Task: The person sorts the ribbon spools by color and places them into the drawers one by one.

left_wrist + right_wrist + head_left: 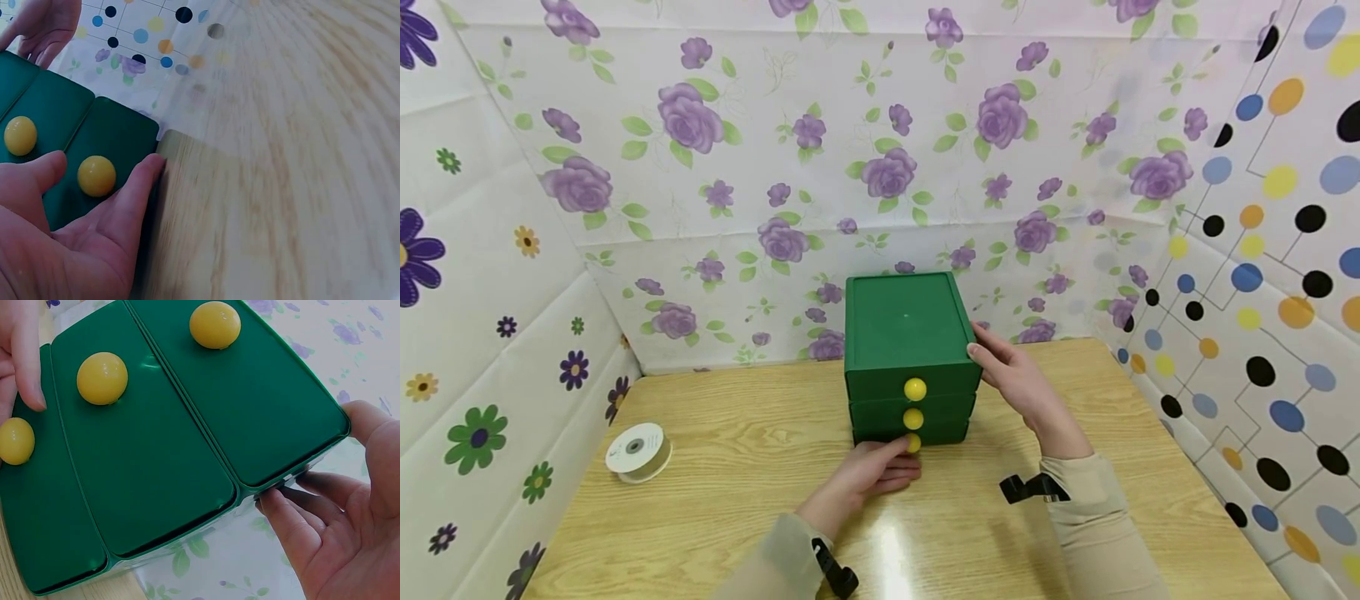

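Observation:
A green cabinet with three stacked drawers (906, 325) stands on the table, each drawer front bearing a round yellow knob. My left hand (868, 473) is at the bottom drawer's knob (97, 175). In the left wrist view its thumb and fingers lie on either side of that knob, with a gap showing around it. My right hand (344, 512) rests against the cabinet's right side, its thumb at the top edge and its fingers touching the side wall. All the drawers look closed.
A white spool of ribbon (638, 452) lies at the left of the wooden table (737, 433). Behind the cabinet hangs a flowered sheet (760, 167), and a dotted sheet (1262, 333) covers the right side. Dark straps with small black cameras circle both wrists.

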`<state>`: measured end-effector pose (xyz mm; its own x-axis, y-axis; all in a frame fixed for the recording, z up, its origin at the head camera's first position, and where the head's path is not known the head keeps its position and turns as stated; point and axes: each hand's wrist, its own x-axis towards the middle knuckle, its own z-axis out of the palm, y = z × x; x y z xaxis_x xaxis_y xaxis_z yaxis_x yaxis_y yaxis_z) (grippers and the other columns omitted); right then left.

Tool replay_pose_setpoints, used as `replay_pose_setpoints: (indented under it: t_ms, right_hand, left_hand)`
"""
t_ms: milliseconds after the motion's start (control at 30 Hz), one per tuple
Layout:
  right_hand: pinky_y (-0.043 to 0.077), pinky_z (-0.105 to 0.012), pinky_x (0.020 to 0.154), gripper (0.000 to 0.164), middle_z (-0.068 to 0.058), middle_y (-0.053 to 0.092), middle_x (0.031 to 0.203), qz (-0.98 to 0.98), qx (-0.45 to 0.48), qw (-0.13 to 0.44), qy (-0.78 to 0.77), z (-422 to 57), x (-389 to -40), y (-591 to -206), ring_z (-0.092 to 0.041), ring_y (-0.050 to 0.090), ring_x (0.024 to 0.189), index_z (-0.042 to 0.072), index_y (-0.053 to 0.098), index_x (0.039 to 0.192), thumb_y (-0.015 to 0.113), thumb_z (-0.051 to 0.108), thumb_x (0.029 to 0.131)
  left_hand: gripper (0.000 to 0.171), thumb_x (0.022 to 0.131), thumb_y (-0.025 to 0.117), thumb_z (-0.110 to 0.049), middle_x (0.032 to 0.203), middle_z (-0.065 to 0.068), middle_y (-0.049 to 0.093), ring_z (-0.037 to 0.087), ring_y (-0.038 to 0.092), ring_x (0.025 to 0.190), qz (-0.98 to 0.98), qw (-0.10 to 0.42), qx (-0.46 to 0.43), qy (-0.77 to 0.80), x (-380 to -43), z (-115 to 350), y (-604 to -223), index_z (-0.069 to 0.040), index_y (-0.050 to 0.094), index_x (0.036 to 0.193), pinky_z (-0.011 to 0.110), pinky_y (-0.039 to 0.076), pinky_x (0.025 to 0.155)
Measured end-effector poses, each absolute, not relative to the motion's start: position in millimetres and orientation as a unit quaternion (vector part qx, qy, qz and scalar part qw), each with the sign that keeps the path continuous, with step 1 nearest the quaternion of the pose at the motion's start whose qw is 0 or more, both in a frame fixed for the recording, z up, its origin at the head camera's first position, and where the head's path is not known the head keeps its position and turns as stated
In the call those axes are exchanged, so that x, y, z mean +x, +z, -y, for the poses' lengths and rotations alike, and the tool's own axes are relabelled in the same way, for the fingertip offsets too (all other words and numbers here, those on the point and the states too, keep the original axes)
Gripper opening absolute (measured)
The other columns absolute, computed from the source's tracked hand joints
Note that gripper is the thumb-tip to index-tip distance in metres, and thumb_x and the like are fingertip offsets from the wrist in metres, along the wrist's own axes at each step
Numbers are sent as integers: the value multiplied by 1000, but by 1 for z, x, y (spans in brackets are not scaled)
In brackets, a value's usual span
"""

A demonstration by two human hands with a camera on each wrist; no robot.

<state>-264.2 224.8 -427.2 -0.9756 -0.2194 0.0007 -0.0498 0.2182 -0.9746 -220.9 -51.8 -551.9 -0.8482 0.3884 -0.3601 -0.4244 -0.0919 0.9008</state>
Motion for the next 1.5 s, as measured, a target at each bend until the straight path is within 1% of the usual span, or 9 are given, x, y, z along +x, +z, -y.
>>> replay_pose_setpoints:
  t_ms: [167, 467, 633, 1167, 1400, 1500]
  right_hand:
    - [32, -56, 125, 74, -6, 24, 176, -777, -89, 68, -620, -225, -264, -428, -32, 25, 161, 28, 29, 171, 57, 55, 109]
    - [29, -59, 125, 70, -7, 22, 177, -773, -96, 67, -623, -225, -263, -427, -33, 24, 161, 29, 30, 170, 57, 52, 110]
    - [29, -59, 125, 70, -7, 22, 177, -773, -95, 66, -624, -225, -263, -427, -32, 24, 161, 28, 30, 170, 56, 53, 110]
    - [30, -58, 126, 71, -6, 19, 177, -772, -94, 67, -626, -225, -263, -426, -32, 23, 162, 27, 30, 171, 57, 53, 110]
    - [30, -59, 125, 73, -8, 19, 178, -776, -92, 65, -621, -225, -261, -426, -34, 23, 161, 26, 28, 171, 57, 53, 110]
    - [31, -58, 125, 74, -7, 19, 177, -778, -89, 66, -619, -224, -262, -426, -33, 24, 161, 27, 29, 171, 57, 55, 109]
  left_hand:
    - [56, 106, 70, -38, 124, 27, 73, 32, 76, 112, -612, 264, -22, 745, -223, 46, -552, 9, 64, 136, 39, 62, 94]
    - [51, 108, 68, -34, 121, 27, 74, 32, 76, 110, -624, 251, -17, 740, -224, 44, -553, 11, 66, 132, 39, 62, 92]
    - [49, 108, 68, -33, 120, 27, 75, 31, 77, 109, -629, 245, -15, 738, -224, 44, -553, 11, 67, 130, 38, 63, 91]
    - [45, 108, 68, -30, 118, 27, 75, 31, 77, 108, -631, 244, -14, 736, -225, 43, -552, 10, 68, 128, 39, 63, 90]
    - [46, 109, 66, -31, 118, 26, 76, 32, 77, 107, -645, 246, -9, 723, -222, 44, -550, 10, 68, 129, 39, 64, 89]
    - [47, 109, 66, -32, 116, 26, 76, 31, 78, 106, -657, 248, -5, 712, -220, 45, -549, 10, 68, 130, 39, 64, 88]
